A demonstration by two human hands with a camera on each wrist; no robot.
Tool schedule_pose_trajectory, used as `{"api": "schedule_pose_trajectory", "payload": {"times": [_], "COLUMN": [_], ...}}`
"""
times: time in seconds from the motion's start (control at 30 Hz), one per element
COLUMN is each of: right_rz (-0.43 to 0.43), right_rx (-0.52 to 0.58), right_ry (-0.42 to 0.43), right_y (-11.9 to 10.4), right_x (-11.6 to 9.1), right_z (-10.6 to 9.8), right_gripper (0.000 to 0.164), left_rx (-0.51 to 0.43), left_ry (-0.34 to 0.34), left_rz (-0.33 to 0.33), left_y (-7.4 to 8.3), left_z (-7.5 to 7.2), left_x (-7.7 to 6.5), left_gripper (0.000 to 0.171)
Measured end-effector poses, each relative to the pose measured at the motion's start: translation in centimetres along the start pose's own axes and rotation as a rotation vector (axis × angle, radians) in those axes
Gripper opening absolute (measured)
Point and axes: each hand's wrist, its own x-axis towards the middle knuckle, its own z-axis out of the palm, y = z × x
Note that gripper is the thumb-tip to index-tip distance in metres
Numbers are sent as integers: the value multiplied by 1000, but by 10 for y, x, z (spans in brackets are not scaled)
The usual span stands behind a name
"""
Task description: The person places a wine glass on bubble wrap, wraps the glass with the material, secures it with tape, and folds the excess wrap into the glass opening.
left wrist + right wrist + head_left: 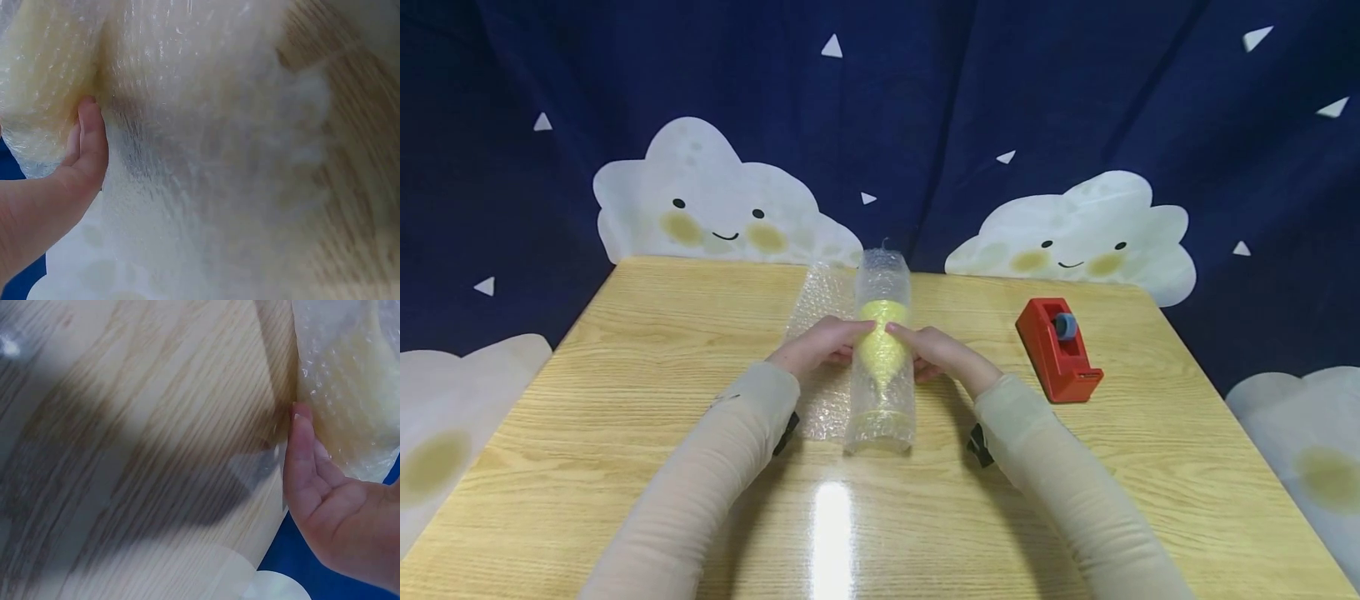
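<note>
A roll of bubble wrap (882, 417) lies lengthwise on the table, wound around a yellow goblet-shaped object (883, 333) that shows through the clear layers. From the left, my left hand (823, 342) grips the roll, thumb on top and fingers down its side. My right hand (942, 352) holds the opposite side in the same way, and the two thumb tips nearly meet over the yellow part. A flat stretch of bubble wrap sheet (827, 408) extends left from beneath the roll. In the right wrist view, the fingers (303, 447) lie against the wrapped side.
A red tape dispenser (1060, 350) with a blue-cored tape roll (1065, 326) stands on the wooden table (662, 333), right of the hands. Behind the table hangs a dark blue curtain (910, 100) with cloud prints.
</note>
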Motion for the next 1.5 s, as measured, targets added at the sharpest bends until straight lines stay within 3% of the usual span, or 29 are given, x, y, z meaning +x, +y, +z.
{"api": "schedule_pose_trajectory", "payload": {"times": [0.33, 0.43, 0.5, 0.57, 0.67, 0.73, 0.8, 0.9, 1.03, 1.33, 1.5], "right_rz": [7, 19, 34, 41, 48, 47, 45, 45, 55, 51, 49], "right_rx": [8, 34, 57, 60, 65, 59, 51, 43, 42, 34, 30], "right_ry": [-27, -29, -23, -19, -12, -9, -4, -3, -2, -16, -21], "right_y": [-2, -1, -1, -1, -1, 0, 0, -1, -2, 1, 3], "right_x": [-4, -5, -5, -4, -3, -3, -3, -4, -3, 2, 2], "right_z": [-2, -5, -6, -7, -7, -7, -7, -7, -8, -10, -10], "right_gripper": [68, 66, 65, 63, 61, 61, 61, 61, 61, 67, 69], "left_rx": [-16, -48, -90, -117, -110, -65, -23, 63, 125, 0, -14], "left_ry": [-11, -24, -70, -91, -86, -49, -40, -11, 43, 25, -2], "left_rz": [-42, -56, -34, -34, -33, -58, -49, -54, -74, -62, -66], "left_y": [0, -6, -22, -29, -22, -5, 3, 5, 5, 4, 4], "left_z": [-2, -3, -8, -9, -8, -2, 0, 1, 4, 4, 2], "left_x": [-1, 9, 38, 51, 42, 12, -3, -6, -6, -3, -4], "left_gripper": [56, 54, 56, 58, 59, 64, 70, 82, 82, 68, 67]}}
